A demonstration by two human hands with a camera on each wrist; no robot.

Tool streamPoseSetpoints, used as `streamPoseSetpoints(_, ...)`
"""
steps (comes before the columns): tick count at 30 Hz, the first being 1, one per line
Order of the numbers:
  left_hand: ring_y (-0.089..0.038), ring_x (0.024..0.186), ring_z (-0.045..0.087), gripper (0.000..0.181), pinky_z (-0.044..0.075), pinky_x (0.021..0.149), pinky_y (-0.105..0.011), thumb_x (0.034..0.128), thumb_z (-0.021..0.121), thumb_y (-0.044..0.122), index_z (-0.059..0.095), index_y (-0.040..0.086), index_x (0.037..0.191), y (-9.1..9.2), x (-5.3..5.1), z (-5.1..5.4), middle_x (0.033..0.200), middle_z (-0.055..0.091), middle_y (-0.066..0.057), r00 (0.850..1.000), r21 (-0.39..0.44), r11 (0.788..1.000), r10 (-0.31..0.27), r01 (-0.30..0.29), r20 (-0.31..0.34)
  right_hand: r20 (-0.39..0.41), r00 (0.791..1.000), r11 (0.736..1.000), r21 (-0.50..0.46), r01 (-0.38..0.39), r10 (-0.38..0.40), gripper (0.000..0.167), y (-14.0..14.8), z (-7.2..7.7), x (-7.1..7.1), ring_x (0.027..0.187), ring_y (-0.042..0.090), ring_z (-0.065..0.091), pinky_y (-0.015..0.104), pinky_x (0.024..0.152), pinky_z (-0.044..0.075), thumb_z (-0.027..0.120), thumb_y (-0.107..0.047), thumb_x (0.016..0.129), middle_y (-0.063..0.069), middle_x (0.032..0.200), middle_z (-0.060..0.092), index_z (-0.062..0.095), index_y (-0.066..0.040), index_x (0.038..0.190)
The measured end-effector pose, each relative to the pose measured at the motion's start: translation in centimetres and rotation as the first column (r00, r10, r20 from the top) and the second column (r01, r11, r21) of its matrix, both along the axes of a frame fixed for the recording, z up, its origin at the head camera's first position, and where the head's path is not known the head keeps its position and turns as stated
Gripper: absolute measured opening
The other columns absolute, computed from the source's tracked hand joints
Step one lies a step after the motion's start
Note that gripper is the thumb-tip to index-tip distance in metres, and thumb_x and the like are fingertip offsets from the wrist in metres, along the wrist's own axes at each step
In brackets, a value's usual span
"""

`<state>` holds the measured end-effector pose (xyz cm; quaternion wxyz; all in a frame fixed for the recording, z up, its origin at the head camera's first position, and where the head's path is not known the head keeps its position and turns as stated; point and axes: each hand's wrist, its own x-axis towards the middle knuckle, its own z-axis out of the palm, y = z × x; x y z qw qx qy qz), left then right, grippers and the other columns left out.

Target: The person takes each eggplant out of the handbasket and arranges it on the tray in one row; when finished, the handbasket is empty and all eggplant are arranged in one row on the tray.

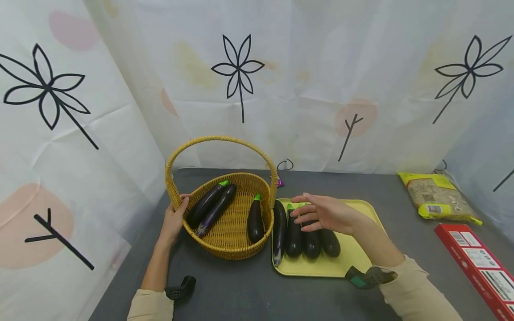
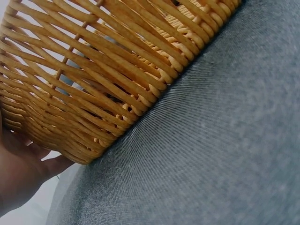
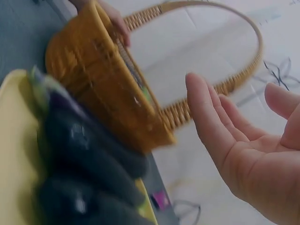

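A pale cloth (image 1: 305,84) printed with line-drawn flowers hangs beyond the left hand (image 1: 174,222) and the right hand (image 1: 323,215). Under both spreads a dark grey tabletop (image 1: 241,294). Next in size, a wicker basket (image 1: 237,255) with a tall arched handle stands between the hands; the left is clamped on its side at the foot of the handle, fingertips over the rim. A yellow tray (image 1: 329,267) lies beneath the right hand and forearm. Well to the right of that hand are a long red box (image 1: 478,267) and, farther out, a yellow-topped clear bag (image 1: 437,198). The right hand is apart from everything, its fingers loosely extended and slightly spread above the tray. Seven eggplants (image 1: 294,240) show: four side by side on the tray, below the right hand and partly hidden by it, and three in the basket, two of them close to the left hand and one across on the right hand's side. Smallest, a purple packet (image 1: 280,182) sits beyond the right hand, behind the basket.
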<state>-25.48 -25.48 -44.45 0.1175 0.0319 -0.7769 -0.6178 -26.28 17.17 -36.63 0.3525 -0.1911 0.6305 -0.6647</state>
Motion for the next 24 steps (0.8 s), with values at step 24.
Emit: streamPoseSetpoints(24, -0.026, 0.123, 0.034, 0.040, 0.022, 0.104, -0.044, 0.1046, 0.039, 0.027, 0.044, -0.001, 0.132, 0.2, 0.1, 0.0, 0.135, 0.041, -0.019, 1.000, 0.026, 1.000, 0.002, -0.001, -0.008, 0.207, 0.978, 0.993, -0.107, 0.047, -0.024, 0.050, -13.5, -0.3, -0.7, 0.128, 0.042, 0.039, 0.046, 0.092, 0.045, 0.042, -0.031, 0.104, 0.029, 0.139, 0.037, 0.032, -0.004, 0.146)
